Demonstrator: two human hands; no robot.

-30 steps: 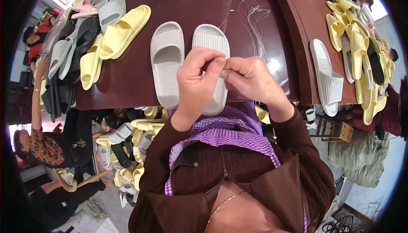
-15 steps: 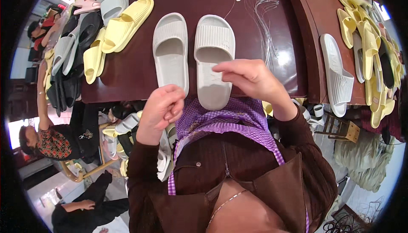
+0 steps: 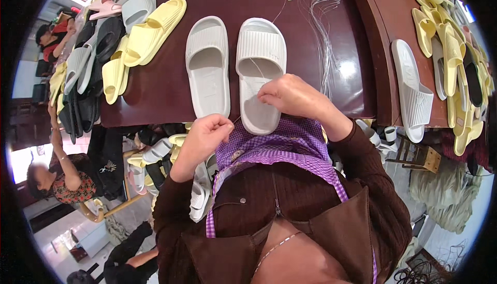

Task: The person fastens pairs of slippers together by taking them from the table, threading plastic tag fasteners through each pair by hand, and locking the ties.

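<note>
Two light grey ribbed slide slippers lie side by side on the dark red table, toes pointing away from me. My right hand (image 3: pixel 296 96) is over the footbed of the right slipper (image 3: pixel 260 123), its fingers pinched together. A thin pale strand (image 3: pixel 257 68) shows in that slipper's opening and runs toward those fingertips. Just below the heel of the left slipper (image 3: pixel 209 90), my left hand (image 3: pixel 204 141) is closed, thumb against fingers. A fine line shows by its fingertips, too small to make out.
A bundle of thin clear strands (image 3: pixel 325 40) lies on the table at the right. Yellow slippers (image 3: pixel 150 33) and grey and black ones are heaped at the left. Beyond a raised edge (image 3: pixel 380 40), a grey slipper (image 3: pixel 412 92) and more yellow ones lie. Other people are at the left.
My right hand has moved slightly left and closed from spread fingers into a pinch. My left hand has shifted a little right and down. The slippers have stayed put.
</note>
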